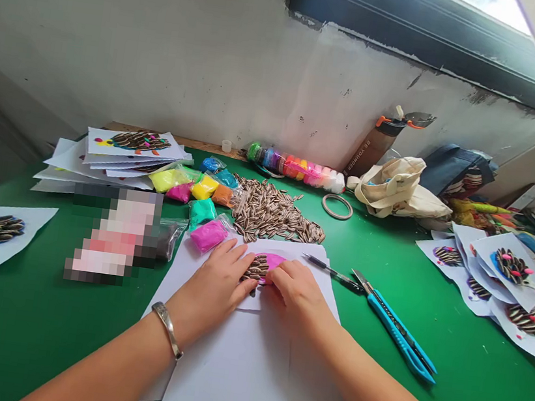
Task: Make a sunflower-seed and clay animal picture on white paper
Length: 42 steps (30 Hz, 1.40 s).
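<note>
On white paper (237,354) lies a patch of pink clay (275,262), its left part covered with rows of striped sunflower seeds (255,267). My left hand (217,279), with a silver bangle at the wrist, lies over the paper left of the seeds, fingers stretched out and the tips beside them. My right hand (298,290) is at the right side of the clay, its fingers curled and pressed together at the seeds' edge. Whatever sits between those fingertips is hidden. Behind both hands spreads a heap of loose sunflower seeds (271,211).
Bagged clay (208,235) in several colours lies left of the heap. A pen (334,274) and a blue utility knife (398,329) rest on the right, near a tape roll (337,206). Finished seed pictures (130,143) are stacked left; more cards (509,268) lie right.
</note>
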{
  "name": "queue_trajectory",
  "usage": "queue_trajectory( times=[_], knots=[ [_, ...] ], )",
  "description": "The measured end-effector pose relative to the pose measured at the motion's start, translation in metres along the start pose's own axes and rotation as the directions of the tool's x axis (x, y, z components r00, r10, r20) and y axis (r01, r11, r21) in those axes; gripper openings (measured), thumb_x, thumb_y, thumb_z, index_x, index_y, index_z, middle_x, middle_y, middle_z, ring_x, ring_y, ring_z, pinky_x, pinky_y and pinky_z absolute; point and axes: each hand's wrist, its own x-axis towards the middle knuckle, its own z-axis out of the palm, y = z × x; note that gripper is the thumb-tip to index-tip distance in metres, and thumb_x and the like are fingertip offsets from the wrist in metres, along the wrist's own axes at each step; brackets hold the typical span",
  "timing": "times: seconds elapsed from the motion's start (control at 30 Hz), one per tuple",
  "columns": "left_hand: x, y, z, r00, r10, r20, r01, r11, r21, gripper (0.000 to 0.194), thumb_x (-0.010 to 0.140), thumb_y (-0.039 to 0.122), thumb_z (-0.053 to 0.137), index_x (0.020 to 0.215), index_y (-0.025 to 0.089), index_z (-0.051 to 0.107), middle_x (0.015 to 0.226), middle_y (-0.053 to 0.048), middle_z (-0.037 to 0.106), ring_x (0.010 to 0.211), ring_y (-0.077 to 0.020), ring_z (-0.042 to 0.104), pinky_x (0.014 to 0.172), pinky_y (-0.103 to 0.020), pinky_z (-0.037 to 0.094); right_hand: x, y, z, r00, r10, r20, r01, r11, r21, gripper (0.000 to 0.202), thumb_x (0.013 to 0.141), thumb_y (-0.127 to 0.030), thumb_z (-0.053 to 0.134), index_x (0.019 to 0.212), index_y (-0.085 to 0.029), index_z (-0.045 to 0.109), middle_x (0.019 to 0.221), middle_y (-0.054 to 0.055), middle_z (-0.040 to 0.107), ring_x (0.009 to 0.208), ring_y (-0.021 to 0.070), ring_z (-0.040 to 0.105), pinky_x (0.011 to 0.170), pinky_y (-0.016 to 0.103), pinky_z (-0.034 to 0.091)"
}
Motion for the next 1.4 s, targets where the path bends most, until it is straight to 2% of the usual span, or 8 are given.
queue_trajectory(
  times=[0.2, 0.3, 0.47, 0.6, 0.77, 0.87, 1.17, 1.4],
  knots=[
    [0.001, 0.000, 0.000, 1.000, 0.002, 0.003, -0.002, 1.000, 0.006, 0.033, 0.095, 0.028, 0.054, 0.122, 0.011, 0.060, 0.126, -0.013, 0.060, 0.127, -0.0333, 0.042, 0.111, -0.052, 0.036, -0.001, -0.002, -0.006, 0.990, -0.138, -0.038, 0.131, 0.979, -0.155, 0.018, 0.090, -0.007, 0.047, 0.080, -0.016, 0.059, 0.079, 0.007, 0.061, 0.071, 0.0187, 0.049, 0.065, 0.030, 0.035],
    [0.001, 0.001, -0.001, 1.000, 0.005, 0.013, -0.005, 1.000, 0.006, 0.033, 0.095, 0.028, 0.054, 0.123, 0.011, 0.059, 0.126, -0.013, 0.059, 0.127, -0.0331, 0.041, 0.110, -0.052, 0.037, -0.002, -0.002, -0.012, 0.987, -0.152, -0.059, 0.143, 0.980, -0.141, 0.020, 0.091, -0.006, 0.045, 0.080, -0.016, 0.058, 0.073, 0.005, 0.060, 0.068, 0.0179, 0.048, 0.064, 0.030, 0.034],
    [0.001, 0.002, -0.003, 0.999, -0.003, 0.033, 0.002, 1.000, 0.005, 0.029, 0.096, 0.028, 0.053, 0.121, 0.014, 0.059, 0.124, -0.011, 0.059, 0.125, -0.0322, 0.042, 0.108, -0.052, 0.039, -0.002, 0.002, -0.018, 0.995, -0.021, -0.100, 0.028, 0.998, 0.065, 0.016, 0.093, -0.011, 0.046, 0.089, -0.018, 0.060, 0.076, 0.005, 0.063, 0.069, 0.0170, 0.054, 0.064, 0.027, 0.038],
    [0.001, 0.002, -0.004, 0.999, -0.003, 0.035, 0.003, 1.000, 0.009, 0.029, 0.096, 0.028, 0.053, 0.121, 0.015, 0.059, 0.124, -0.011, 0.059, 0.125, -0.0321, 0.042, 0.108, -0.052, 0.039, -0.001, 0.003, -0.015, 0.999, 0.045, -0.024, -0.039, 0.976, 0.213, 0.016, 0.092, -0.015, 0.050, 0.082, -0.019, 0.062, 0.072, 0.002, 0.063, 0.067, 0.0158, 0.055, 0.062, 0.025, 0.040],
    [0.000, 0.002, -0.002, 1.000, 0.001, 0.014, -0.001, 1.000, -0.001, 0.033, 0.095, 0.028, 0.054, 0.125, 0.014, 0.057, 0.126, -0.012, 0.058, 0.125, -0.0323, 0.041, 0.108, -0.052, 0.039, 0.001, 0.000, -0.013, 0.979, 0.197, 0.053, -0.202, 0.901, 0.384, 0.013, 0.088, -0.014, 0.053, 0.086, -0.021, 0.064, 0.073, -0.001, 0.064, 0.064, 0.0129, 0.054, 0.060, 0.022, 0.039],
    [0.000, 0.002, -0.003, 1.000, -0.004, 0.016, 0.004, 1.000, -0.009, 0.031, 0.095, 0.028, 0.054, 0.122, 0.013, 0.059, 0.124, -0.012, 0.059, 0.124, -0.0323, 0.042, 0.108, -0.051, 0.039, 0.003, -0.001, -0.013, 0.969, 0.236, 0.071, -0.243, 0.869, 0.431, 0.013, 0.089, -0.016, 0.053, 0.085, -0.021, 0.064, 0.073, -0.002, 0.063, 0.064, 0.0120, 0.052, 0.060, 0.022, 0.038],
    [0.002, 0.002, -0.002, 1.000, -0.009, 0.015, 0.009, 1.000, -0.020, 0.030, 0.095, 0.026, 0.054, 0.121, 0.013, 0.060, 0.123, -0.012, 0.059, 0.125, -0.0319, 0.042, 0.109, -0.052, 0.038, 0.006, -0.006, -0.007, 0.966, 0.256, 0.039, -0.257, 0.926, 0.275, 0.019, 0.092, -0.017, 0.048, 0.077, -0.020, 0.058, 0.073, 0.000, 0.062, 0.067, 0.0137, 0.051, 0.063, 0.024, 0.037],
    [0.000, 0.002, -0.002, 1.000, -0.001, -0.002, 0.001, 1.000, -0.014, 0.031, 0.095, 0.026, 0.053, 0.123, 0.014, 0.059, 0.126, -0.012, 0.059, 0.127, -0.0328, 0.042, 0.108, -0.053, 0.039, 0.004, -0.005, 0.007, 0.978, 0.189, -0.091, -0.172, 0.970, 0.170, 0.019, 0.092, -0.017, 0.044, 0.077, -0.019, 0.056, 0.073, 0.003, 0.062, 0.067, 0.0158, 0.053, 0.063, 0.026, 0.038]
  ],
)
